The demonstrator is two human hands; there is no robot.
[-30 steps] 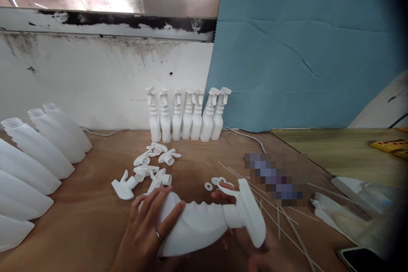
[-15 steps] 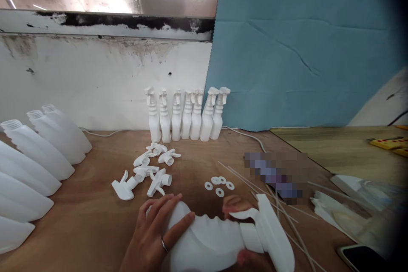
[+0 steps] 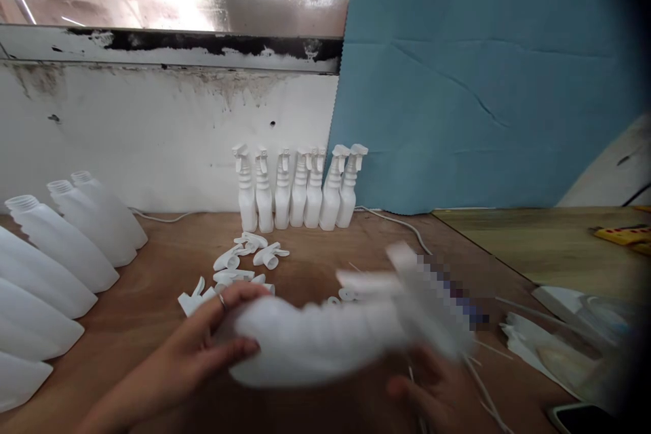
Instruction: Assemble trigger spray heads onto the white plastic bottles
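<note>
near the front edge of the table (image 3: 152,325), left hand (image 3: 203,346) grips the base of the blurred spray bottle (image 3: 315,339) held sideways, right hand (image 3: 437,393) open-fingered beneath its trigger end, likely as support.

Finished bottles (image 3: 298,186) behind loose spray heads (image 3: 244,264), uncapped bottles (image 3: 55,251) left
</note>
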